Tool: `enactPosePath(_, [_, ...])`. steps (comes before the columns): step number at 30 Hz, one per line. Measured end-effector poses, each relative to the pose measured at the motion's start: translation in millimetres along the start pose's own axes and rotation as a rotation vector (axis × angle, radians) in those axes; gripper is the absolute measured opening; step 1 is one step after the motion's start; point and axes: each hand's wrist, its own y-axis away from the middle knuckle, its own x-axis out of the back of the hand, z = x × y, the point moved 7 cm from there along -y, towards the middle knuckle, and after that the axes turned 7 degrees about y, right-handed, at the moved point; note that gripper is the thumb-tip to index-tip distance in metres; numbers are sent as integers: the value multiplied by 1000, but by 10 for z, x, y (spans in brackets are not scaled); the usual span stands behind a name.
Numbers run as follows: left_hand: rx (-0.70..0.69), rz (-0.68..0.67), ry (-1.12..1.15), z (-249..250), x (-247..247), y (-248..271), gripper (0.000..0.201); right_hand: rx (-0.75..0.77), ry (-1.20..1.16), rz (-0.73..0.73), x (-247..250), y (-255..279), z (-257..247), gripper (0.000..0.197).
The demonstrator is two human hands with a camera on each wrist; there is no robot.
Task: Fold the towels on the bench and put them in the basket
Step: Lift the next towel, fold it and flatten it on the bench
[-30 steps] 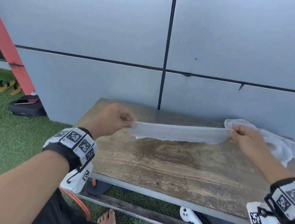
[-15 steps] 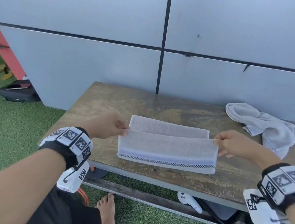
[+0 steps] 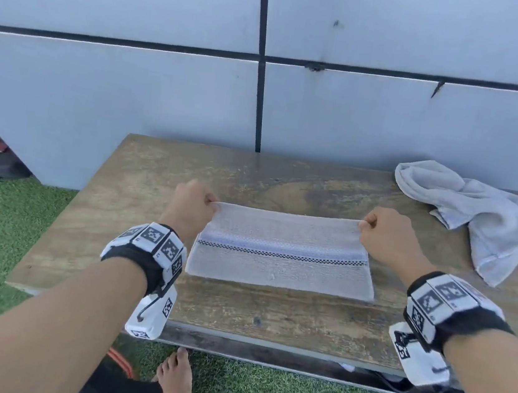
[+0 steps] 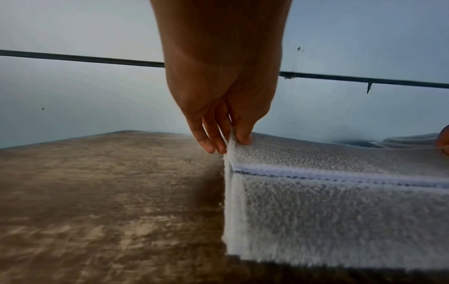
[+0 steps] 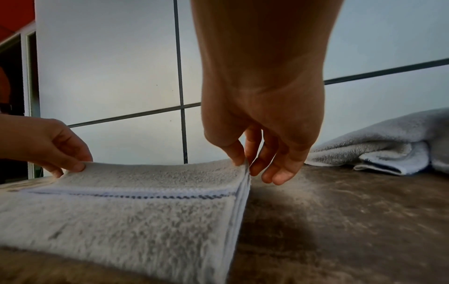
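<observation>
A pale terry towel (image 3: pixel 282 264) lies folded near the counter's (image 3: pixel 126 199) front edge, its far corners pinched by the left hand (image 3: pixel 190 202) and right hand (image 3: pixel 387 233). It looks soft, light and floppy, so corner grips probably suit it best. A second crumpled towel (image 3: pixel 477 216) sits at the back right corner.

Both forearms are bare; each wrist wears a black band (image 3: pixel 132 257) studded with black-and-white marker tiles, a white camera box (image 3: pixel 151 317) slung beneath.
</observation>
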Motion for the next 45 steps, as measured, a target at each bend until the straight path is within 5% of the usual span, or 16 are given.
enactPosePath(19, [74, -18, -85, -35, -105, -18, 17, 53, 165, 32, -120, 50, -54, 11])
enactPosePath(37, [65, -9, -228, -112, -138, 1036, 14, 100, 331, 13, -263, 1133, 32, 13])
enactPosePath(45, [69, -145, -237, -137, -58, 1224, 18, 85, 337, -11, -204, 1331, 129, 17])
